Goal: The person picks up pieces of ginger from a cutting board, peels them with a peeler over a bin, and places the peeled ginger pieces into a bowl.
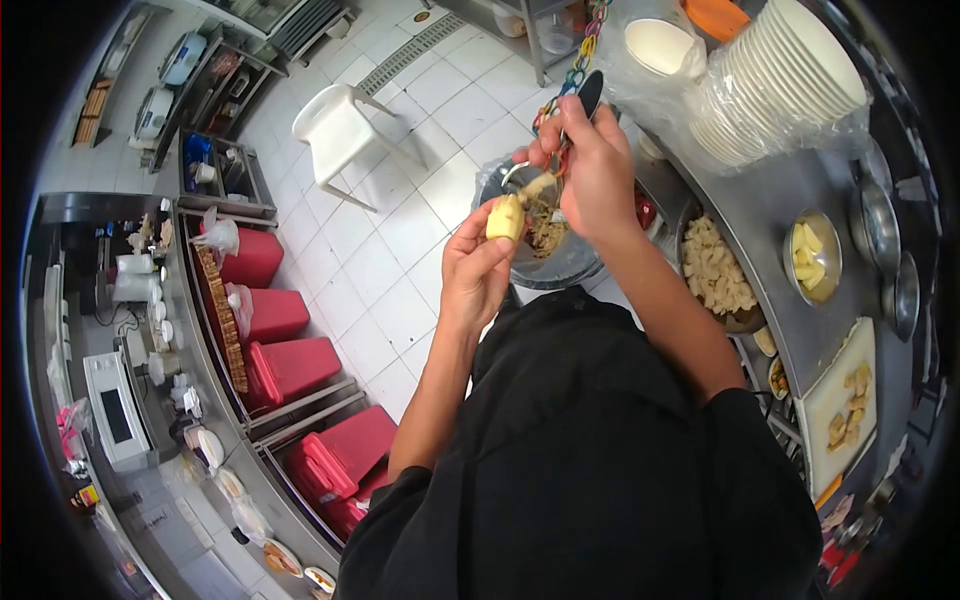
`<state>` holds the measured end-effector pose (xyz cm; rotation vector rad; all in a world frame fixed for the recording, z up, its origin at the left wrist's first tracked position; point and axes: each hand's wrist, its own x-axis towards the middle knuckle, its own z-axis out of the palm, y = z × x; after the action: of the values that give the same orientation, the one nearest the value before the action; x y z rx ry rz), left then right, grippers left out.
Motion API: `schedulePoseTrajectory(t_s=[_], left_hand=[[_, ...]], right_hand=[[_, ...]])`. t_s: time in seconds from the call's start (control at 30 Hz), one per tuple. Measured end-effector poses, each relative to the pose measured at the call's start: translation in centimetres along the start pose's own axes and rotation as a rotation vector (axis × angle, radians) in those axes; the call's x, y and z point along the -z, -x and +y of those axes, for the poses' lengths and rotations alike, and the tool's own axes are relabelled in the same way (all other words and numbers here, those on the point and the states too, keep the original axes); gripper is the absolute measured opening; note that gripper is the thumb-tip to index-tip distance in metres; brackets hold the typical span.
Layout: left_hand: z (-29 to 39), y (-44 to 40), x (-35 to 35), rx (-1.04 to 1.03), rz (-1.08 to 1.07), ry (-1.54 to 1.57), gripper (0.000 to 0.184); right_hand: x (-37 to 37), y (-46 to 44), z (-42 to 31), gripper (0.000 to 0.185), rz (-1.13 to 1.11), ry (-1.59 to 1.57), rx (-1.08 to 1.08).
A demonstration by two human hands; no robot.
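My left hand [478, 262] pinches a peeled, pale yellow piece of ginger [505, 218] between thumb and fingers. Close beside it, my right hand [597, 165] is wrapped round a black-handled tool [592, 92]; whether it is a knife or a peeler I cannot tell, as its working end is mostly hidden and blurred. Both hands are above a dark bin [553, 274] lined with plastic, where brownish scraps [546, 236] lie. A chain of coloured links [578, 68] passes behind my right hand.
On the steel counter at right stand a metal bowl of yellow pieces [826, 285], a cutting board [815, 445] with ginger pieces, and stacked white containers [775, 85]. A large bowl holds pale chunks [715, 265]. A white stool [345, 135] and red bins [290, 370] are to the left.
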<state>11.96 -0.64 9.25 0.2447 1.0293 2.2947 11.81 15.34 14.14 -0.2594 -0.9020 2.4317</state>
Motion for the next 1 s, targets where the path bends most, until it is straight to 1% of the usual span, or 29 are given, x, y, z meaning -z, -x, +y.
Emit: schedulePoseTrajectory(t_s=[0.03,0.1,0.17,0.3,0.37,0.4,0.47,0.5,0.57,0.6,0.63,0.7,0.73,0.77,0.83,0.87,0.9,0.97,1.0], left_hand=[[-0.1,-0.1,0.0,-0.008,0.013,0.003,0.044],[-0.1,-0.4,-0.4,-0.012,0.019,0.007,0.043],[0.1,-0.5,-1.1,-0.009,0.036,0.062,0.04],[-0.3,-0.5,-1.3,-0.022,0.03,0.038,0.04],[-0.2,-0.2,-1.6,0.009,0.005,0.035,0.042],[-0.4,0.1,-1.5,0.013,0.006,0.037,0.042],[-0.7,0.6,-1.3,0.012,-0.095,-0.037,0.043],[-0.6,0.6,-1.3,0.02,-0.1,-0.038,0.043],[-0.4,0.4,-1.4,0.004,-0.061,-0.048,0.045],[-0.4,0.2,-1.1,0.019,-0.005,-0.067,0.046],[-0.3,0.1,-0.7,0.012,-0.002,-0.069,0.046],[-0.3,0.3,0.0,0.026,0.008,-0.044,0.047],[-0.2,0.2,0.1,0.036,-0.019,-0.038,0.049],[-0.4,0.4,0.1,0.042,-0.019,-0.039,0.049],[-0.5,-0.1,0.0,0.031,0.033,0.023,0.051],[-0.2,-0.2,0.2,0.048,-0.025,0.086,0.046],[-0.3,-0.2,0.1,0.052,-0.014,0.089,0.046],[-0.2,-0.3,-0.2,0.022,-0.002,0.027,0.05],[-0.2,-0.3,-0.1,0.02,0.002,0.025,0.05]], right_hand=[[-0.5,0.8,-0.2,0.019,-0.004,-0.001,-0.002],[-1.1,1.9,-0.6,0.019,-0.053,-0.02,-0.134],[-1.0,2.1,-0.3,0.019,-0.054,-0.042,-0.151],[-0.5,2.3,0.4,0.018,-0.033,-0.015,-0.119],[-0.1,2.0,0.5,0.017,-0.011,-0.003,-0.107],[0.2,1.7,0.6,0.017,0.008,0.038,-0.047],[1.5,0.4,1.6,0.017,0.026,0.13,0.065],[2.0,0.0,2.2,0.017,0.034,0.129,0.07],[2.8,-0.8,3.0,0.019,0.128,0.289,0.154],[2.6,-1.0,2.6,0.018,0.103,0.323,0.222],[2.3,-1.3,2.5,0.018,0.096,0.319,0.22],[2.2,-1.7,2.1,0.017,-0.023,0.345,0.315],[2.8,-2.6,2.2,0.016,-0.076,0.635,0.249],[3.1,-2.6,2.5,0.016,-0.069,0.635,0.248],[2.7,-3.4,2.2,0.017,-0.135,0.837,0.202],[2.8,-3.6,2.0,0.016,-0.147,0.729,0.211],[2.1,-2.9,1.1,0.016,-0.147,0.73,0.199],[0.2,-1.8,-1.3,0.017,-0.085,0.162,-0.037],[0.1,-1.3,-1.7,0.019,-0.105,0.074,-0.099]])
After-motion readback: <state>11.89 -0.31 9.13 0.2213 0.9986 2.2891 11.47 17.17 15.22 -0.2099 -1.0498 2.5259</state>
